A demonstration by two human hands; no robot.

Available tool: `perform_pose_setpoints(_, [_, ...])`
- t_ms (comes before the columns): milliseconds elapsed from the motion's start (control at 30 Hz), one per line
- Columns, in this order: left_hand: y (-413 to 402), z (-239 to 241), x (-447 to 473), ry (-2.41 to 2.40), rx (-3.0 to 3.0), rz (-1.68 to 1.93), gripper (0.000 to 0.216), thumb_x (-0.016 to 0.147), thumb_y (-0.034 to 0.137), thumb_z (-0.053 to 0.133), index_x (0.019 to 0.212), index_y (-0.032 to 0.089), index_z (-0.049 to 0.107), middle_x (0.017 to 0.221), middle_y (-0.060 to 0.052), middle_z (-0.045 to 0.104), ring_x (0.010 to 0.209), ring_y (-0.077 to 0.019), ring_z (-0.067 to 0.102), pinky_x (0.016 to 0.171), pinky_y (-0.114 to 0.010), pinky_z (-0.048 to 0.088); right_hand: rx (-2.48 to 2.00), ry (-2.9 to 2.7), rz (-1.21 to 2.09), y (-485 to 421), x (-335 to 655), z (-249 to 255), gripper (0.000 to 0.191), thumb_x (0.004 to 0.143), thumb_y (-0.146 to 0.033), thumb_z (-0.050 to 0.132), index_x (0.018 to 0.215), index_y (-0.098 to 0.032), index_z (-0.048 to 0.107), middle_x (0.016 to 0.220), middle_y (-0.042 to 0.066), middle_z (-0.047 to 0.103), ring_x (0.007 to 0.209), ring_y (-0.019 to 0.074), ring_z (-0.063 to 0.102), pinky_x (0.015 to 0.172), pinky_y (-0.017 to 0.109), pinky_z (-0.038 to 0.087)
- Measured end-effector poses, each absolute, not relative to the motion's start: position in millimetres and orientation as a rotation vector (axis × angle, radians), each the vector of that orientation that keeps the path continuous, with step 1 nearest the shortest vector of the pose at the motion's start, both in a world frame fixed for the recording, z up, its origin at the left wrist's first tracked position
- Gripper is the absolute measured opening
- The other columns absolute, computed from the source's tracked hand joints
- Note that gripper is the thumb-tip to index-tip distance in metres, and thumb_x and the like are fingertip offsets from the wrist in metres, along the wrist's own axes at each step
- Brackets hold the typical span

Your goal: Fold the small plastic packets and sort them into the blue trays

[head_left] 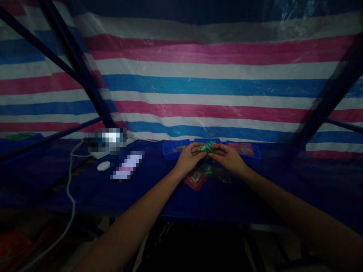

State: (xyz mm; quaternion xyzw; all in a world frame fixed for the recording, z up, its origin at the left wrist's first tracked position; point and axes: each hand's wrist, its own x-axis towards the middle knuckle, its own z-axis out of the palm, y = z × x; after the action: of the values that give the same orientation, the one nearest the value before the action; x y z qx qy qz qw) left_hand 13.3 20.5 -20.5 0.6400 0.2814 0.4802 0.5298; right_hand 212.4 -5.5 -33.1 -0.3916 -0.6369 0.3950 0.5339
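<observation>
Between my two hands is a green plastic packet (pixel 208 146), held up above the blue table. My left hand (pixel 189 158) pinches its left side with thumb and fingers. On the other side, my right hand (pixel 229 156) grips its right edge. Beneath the hands lie a red packet (pixel 195 179) with something small inside, another green packet (pixel 208 170) and a clear bag (pixel 224 175). What the green packet contains is too dark to make out.
Behind my hands stand a left blue tray (pixel 167 153), a middle blue tray (pixel 208 140) and a right blue tray (pixel 256 155) with a reddish packet (pixel 241 149). A white oval object (pixel 103 166) and a white cable (pixel 70 189) are at left. Striped sheeting (pixel 215 83) closes off the back.
</observation>
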Motion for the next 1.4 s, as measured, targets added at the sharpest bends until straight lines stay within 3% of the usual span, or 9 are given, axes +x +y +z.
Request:
perform_pose_setpoints(233, [25, -22, 12, 0.711, 1.665, 1.2, 0.04, 0.077, 0.006, 0.064, 0.115, 0.016, 0.06, 0.101, -0.007, 0.072, 0.091, -0.0167, 0.069, 0.087, -0.033, 0.053, -0.971, -1.441, 0.955, -3, 218, -32, 0.034, 0.077, -0.035, 0.075, 0.106, -0.021, 0.066, 0.085, 0.003, 0.072, 0.069, 0.0164, 0.068, 0.073, 0.036, 0.058])
perform_pose_setpoints(367, [23, -17, 6, 0.762, 1.928, 1.271, 0.022, 0.08, 0.008, 0.062, 0.097, 0.017, 0.071, 0.111, -0.008, 0.07, 0.108, -0.0205, 0.065, 0.102, -0.039, 0.046, -0.943, -1.556, 0.72, -5, 222, -27, 0.016, 0.08, -0.028, 0.069, 0.094, -0.022, 0.073, 0.109, 0.006, 0.069, 0.099, 0.0204, 0.067, 0.09, 0.038, 0.055])
perform_pose_setpoints(467, [23, -16, 4, 0.782, 1.996, 1.312, 0.015, 0.083, 0.015, 0.064, 0.091, 0.019, 0.075, 0.121, -0.008, 0.068, 0.117, -0.0225, 0.061, 0.107, -0.041, 0.043, -0.941, -1.602, 0.583, -4, 224, -25, 0.012, 0.081, -0.026, 0.067, 0.089, -0.023, 0.075, 0.12, 0.006, 0.064, 0.116, 0.0226, 0.06, 0.098, 0.039, 0.051])
perform_pose_setpoints(633, [26, -23, 6, 0.94, 1.857, 1.107, 0.03, 0.083, 0.014, 0.056, 0.104, 0.02, 0.076, 0.098, -0.006, 0.075, 0.09, -0.0204, 0.068, 0.088, -0.037, 0.053, -0.978, -1.62, 0.569, -4, 224, -24, 0.021, 0.083, -0.023, 0.059, 0.095, -0.026, 0.076, 0.113, 0.005, 0.066, 0.106, 0.0222, 0.063, 0.087, 0.038, 0.056])
perform_pose_setpoints(700, [25, -24, 8, 0.962, 1.826, 1.038, 0.033, 0.081, 0.013, 0.056, 0.105, 0.02, 0.077, 0.1, -0.005, 0.075, 0.087, -0.0196, 0.067, 0.085, -0.035, 0.053, -0.978, -1.653, 0.518, -6, 223, -23, 0.025, 0.085, -0.021, 0.055, 0.095, -0.027, 0.077, 0.112, 0.005, 0.067, 0.106, 0.0221, 0.064, 0.091, 0.04, 0.054])
perform_pose_setpoints(867, [18, -18, 12, 0.821, 1.714, 1.081, 0.025, 0.087, 0.034, 0.064, 0.1, 0.017, 0.078, 0.118, -0.009, 0.071, 0.108, -0.0231, 0.064, 0.092, -0.035, 0.051, -0.929, -1.742, 0.592, -11, 220, -20, 0.025, 0.085, -0.019, 0.053, 0.091, -0.026, 0.077, 0.105, 0.003, 0.073, 0.106, 0.0216, 0.066, 0.103, 0.043, 0.047])
perform_pose_setpoints(1000, [16, -15, 10, 0.841, 1.72, 1.067, 0.031, 0.086, 0.044, 0.067, 0.099, 0.018, 0.078, 0.114, -0.01, 0.072, 0.101, -0.0231, 0.065, 0.086, -0.035, 0.052, -0.912, -1.705, 0.747, -14, 218, -20, 0.021, 0.085, -0.023, 0.056, 0.093, -0.024, 0.075, 0.098, 0.002, 0.076, 0.1, 0.0211, 0.069, 0.099, 0.041, 0.05])
perform_pose_setpoints(1200, [21, -14, 6, 0.899, 1.869, 1.165, 0.017, 0.084, 0.027, 0.067, 0.073, 0.018, 0.076, 0.114, -0.009, 0.07, 0.107, -0.0228, 0.065, 0.097, -0.038, 0.049, -0.884, -1.688, 0.652, -13, 219, -19, 0.017, 0.087, -0.024, 0.059, 0.091, -0.024, 0.076, 0.115, 0.005, 0.072, 0.112, 0.0217, 0.065, 0.103, 0.042, 0.048])
perform_pose_setpoints(1400, [25, -17, 5, 0.857, 1.926, 1.228, 0.014, 0.085, 0.022, 0.065, 0.09, 0.02, 0.078, 0.119, -0.009, 0.068, 0.112, -0.0229, 0.062, 0.098, -0.041, 0.05, -0.91, -1.637, 0.676, -9, 219, -22, 0.015, 0.085, -0.029, 0.064, 0.09, -0.025, 0.077, 0.122, 0.005, 0.068, 0.114, 0.0221, 0.064, 0.101, 0.041, 0.05])
